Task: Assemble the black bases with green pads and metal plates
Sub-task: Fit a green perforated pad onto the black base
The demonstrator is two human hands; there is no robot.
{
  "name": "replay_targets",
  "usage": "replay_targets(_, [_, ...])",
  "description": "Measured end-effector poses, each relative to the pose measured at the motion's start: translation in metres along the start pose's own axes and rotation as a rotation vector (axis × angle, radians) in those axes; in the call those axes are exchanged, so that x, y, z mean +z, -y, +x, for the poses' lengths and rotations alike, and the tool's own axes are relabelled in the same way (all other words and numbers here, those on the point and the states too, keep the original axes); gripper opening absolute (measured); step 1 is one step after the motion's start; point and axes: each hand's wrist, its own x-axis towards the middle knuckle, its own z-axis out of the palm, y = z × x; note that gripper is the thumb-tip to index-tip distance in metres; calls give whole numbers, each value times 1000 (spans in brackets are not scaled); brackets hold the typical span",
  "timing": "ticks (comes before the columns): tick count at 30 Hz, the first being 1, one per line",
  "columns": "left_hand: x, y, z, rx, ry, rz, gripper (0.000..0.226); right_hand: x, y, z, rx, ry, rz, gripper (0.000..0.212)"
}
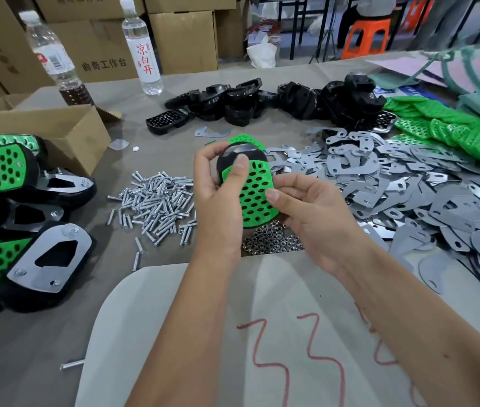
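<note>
My left hand [218,189] grips a black base [234,152] above the table, its thumb pressing on the top edge of a green perforated pad [257,195] that lies on the base. My right hand [306,207] holds the same base from the right, thumb on the pad's side. Loose black bases [262,98] are heaped at the back. A pile of green pads [444,124] lies at the back right. Metal plates [394,183] spread over the right side. Finished assemblies [12,215] are stacked at the left.
Screws [156,201] lie in a heap left of my hands and nuts [271,240] just below them. An open cardboard box [56,130] and two bottles [141,45] stand at the back left. A white sheet [262,333] covers the near table.
</note>
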Motion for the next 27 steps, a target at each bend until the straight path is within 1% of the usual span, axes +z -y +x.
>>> replay_targets(1, [0,-2,1,-60,-45,23,21,0,0,0,-4,-14,-23,32])
replay_targets(2, [-1,-4,1,-131,-85,40,32,-1,-1,1,-4,-35,-56,23])
replay_targets(3, [-2,-7,2,-199,-104,53,38,-2,-2,1,-4,-56,-98,18])
replay_targets(5, [-8,-12,3,-331,-86,88,38,-3,-2,3,-11,-70,-170,15])
replay_targets(7, [-14,-16,5,-450,-42,94,36,-3,-2,3,-23,-37,-184,13])
replay_targets(8, [-16,-17,6,-489,-26,81,36,-4,-1,2,-33,-9,-183,13])
replay_targets(10, [-20,-17,7,-534,0,49,41,-4,0,2,-63,48,-182,12])
replay_targets(15, [-17,-17,7,-559,14,2,48,-4,4,0,-148,118,-180,10])
replay_targets(18, [-16,-18,5,-569,14,18,50,-3,7,-4,-188,150,-224,11])
replay_targets(21, [-17,-20,5,-523,5,-5,50,-1,8,-6,-199,144,-278,20])
replay_targets(23, [-18,-21,5,-450,4,42,46,2,8,-7,-195,129,-306,22])
replay_targets(25, [-18,-23,5,-392,19,89,44,4,7,-7,-186,116,-309,20])
replay_targets(27, [-17,-24,3,-383,34,92,44,4,7,-7,-170,105,-302,17])
